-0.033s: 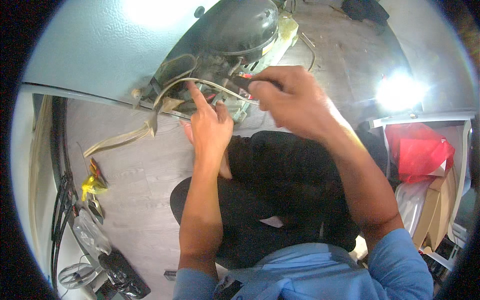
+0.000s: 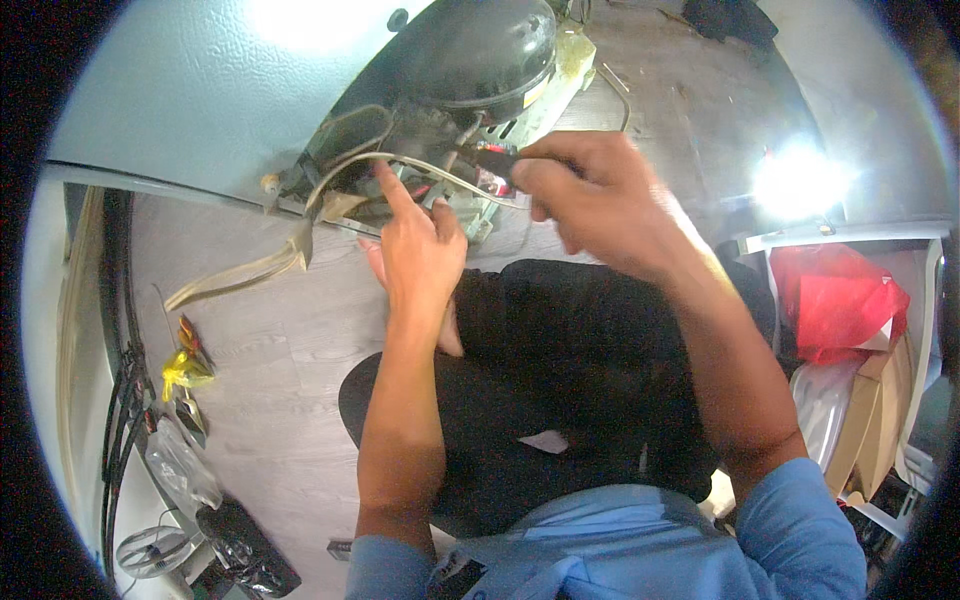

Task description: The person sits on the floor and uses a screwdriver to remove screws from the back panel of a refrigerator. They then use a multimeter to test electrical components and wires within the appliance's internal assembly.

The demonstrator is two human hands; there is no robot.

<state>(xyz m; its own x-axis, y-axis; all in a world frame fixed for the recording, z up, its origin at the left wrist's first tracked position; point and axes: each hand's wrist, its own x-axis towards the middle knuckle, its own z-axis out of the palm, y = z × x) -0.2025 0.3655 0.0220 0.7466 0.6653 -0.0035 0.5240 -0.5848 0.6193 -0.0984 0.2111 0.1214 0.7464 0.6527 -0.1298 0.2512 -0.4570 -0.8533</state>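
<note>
Okay, right hand is closed around a dark tool, somewhat blurred; the tool points left into the machine, below the black compressor. Exact contact of its tip: cannot tell. Left hand has the index finger stretched up and the other fingers partly bent; fingertip sits at the pale cable, touching or just beside it, cannot tell which. Whether this hand grips anything is also unclear. Hands are apart from each other, left one lower, right one just beyond the cable's right end.

Compressor sits on a pale metal base at top centre, next to a light blue panel. A red-and-white part shows between the tool and the cable. The cable arches over the base and leads left to a flat pale strip lying on the grey floor.

Person wears dark trousers and a blue shirt. Right side: bright lamp, and below it a white bin with a red bag and cardboard. Left side: yellow item, clear plastic bag, black bag, dark hoses.
</note>
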